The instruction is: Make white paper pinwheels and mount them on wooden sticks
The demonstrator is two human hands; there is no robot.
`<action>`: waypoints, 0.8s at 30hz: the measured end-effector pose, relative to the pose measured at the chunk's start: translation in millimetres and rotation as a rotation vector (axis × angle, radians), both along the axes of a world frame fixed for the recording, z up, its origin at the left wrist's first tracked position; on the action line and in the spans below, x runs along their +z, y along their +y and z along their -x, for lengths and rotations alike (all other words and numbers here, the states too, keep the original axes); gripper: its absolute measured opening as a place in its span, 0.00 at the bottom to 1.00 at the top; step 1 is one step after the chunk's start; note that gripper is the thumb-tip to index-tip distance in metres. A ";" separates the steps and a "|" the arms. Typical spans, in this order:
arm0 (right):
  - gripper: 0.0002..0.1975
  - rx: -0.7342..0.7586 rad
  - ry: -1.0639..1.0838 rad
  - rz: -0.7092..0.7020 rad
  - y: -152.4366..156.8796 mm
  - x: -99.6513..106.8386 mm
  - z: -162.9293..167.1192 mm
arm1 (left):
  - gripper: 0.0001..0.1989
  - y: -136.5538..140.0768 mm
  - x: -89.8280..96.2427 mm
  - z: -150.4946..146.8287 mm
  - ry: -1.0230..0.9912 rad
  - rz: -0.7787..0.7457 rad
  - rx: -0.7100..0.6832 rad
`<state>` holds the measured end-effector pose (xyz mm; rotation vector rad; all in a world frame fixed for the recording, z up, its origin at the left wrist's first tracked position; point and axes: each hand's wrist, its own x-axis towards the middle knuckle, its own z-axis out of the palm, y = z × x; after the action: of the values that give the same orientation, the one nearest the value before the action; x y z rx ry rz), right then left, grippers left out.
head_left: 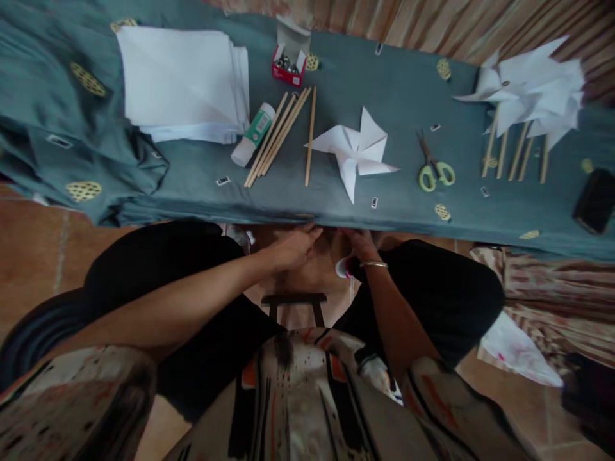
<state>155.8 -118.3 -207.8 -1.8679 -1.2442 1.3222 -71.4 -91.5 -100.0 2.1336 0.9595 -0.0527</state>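
My left hand (296, 248) is low at the table's front edge, fingers stretched out, holding nothing visible. Across a small gap, my right hand (359, 242), with a bracelet at the wrist, reaches to the same edge. Its fingers look extended, though the tips are dim beneath the cloth edge. Beyond them on the cloth lies a white paper pinwheel (354, 152). One wooden stick (311, 137) touches its left point. Several more sticks (283, 141) lie beside a glue stick (254, 133). Green-handled scissors (435, 168) rest to the right of the pinwheel.
A stack of white paper (180, 80) occupies the left side. An opened red box (289, 64) of small metal pieces stands at the back. Several finished pinwheels on sticks (538, 96) are piled at the right, near a black phone (596, 200). A stool (294, 299) shows below.
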 end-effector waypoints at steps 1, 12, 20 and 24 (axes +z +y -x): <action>0.15 -0.073 0.027 -0.012 0.8 6.7 -2.8 | 0.29 5.0 -1.9 0.7 0.091 -0.025 0.026; 0.07 -0.236 0.042 -0.086 -17.2 70.4 -28.7 | 0.29 1.0 2.4 13.9 0.287 -0.189 0.223; 0.14 -0.022 -0.390 -0.087 -23.7 98.9 -62.8 | 0.24 6.2 -1.8 16.7 0.265 -0.206 0.197; 0.08 0.146 -0.526 -0.008 -21.5 97.2 -60.3 | 0.24 8.1 -6.7 20.0 0.240 -0.212 0.189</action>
<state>216.1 -139.7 -110.6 -2.2383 -1.6650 0.9123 -91.4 -83.4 -106.7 2.2523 1.3563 -0.1197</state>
